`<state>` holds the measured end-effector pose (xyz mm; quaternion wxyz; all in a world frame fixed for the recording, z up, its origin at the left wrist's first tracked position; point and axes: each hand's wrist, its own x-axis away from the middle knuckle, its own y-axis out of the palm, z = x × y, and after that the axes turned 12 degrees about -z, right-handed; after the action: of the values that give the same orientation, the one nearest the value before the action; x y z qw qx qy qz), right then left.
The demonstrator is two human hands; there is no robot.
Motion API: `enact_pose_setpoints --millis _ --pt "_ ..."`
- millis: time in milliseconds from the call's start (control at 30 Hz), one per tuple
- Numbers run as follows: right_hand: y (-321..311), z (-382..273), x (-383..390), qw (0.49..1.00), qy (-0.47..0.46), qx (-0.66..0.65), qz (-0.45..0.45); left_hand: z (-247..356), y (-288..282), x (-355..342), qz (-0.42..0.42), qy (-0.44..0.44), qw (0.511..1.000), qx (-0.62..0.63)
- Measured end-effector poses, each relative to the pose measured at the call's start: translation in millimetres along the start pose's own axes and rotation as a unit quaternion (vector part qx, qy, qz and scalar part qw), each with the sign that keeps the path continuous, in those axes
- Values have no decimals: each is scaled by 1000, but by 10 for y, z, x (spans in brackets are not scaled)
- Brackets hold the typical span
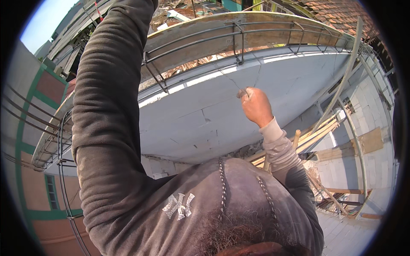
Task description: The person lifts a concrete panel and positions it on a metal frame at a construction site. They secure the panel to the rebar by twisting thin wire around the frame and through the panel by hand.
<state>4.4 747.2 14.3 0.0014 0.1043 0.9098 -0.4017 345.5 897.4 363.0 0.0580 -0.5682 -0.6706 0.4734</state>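
My right hand (256, 106) is closed in a fist in front of the pale block wall (192, 113), below its top edge. Thin dark lines that look like wire run from the wall top toward the fingers; whether they are gripped I cannot make out. Above the wall stretches a steel rebar cage (239, 40) of long bars and square stirrups, with a wooden formwork board (196, 45) behind it. My left arm (109, 85) reaches up across the left side, over the cage, and its hand lies beyond the top edge of the view.
Bamboo poles (318, 134) lean at the right, beside a long upright wooden strip (348, 77). Another rebar cage (62, 170) stands at the left, near a green-trimmed building (36, 187). Rubble and a tiled roof (333, 15) lie beyond the board.
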Motion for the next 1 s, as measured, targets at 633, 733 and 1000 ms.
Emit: enact_pose_setpoints --millis 633,733,1000 --pt "1024 620 -159 977 -145 -153 21 3254 -215 2308 138 -242 687 671" --pt "1228 788 -434 971 -88 -223 -13 3403 -127 2373 128 -287 589 745" --pt "1267 977 -598 966 -40 -242 -80 2768 -990 1930 96 -259 523 807"
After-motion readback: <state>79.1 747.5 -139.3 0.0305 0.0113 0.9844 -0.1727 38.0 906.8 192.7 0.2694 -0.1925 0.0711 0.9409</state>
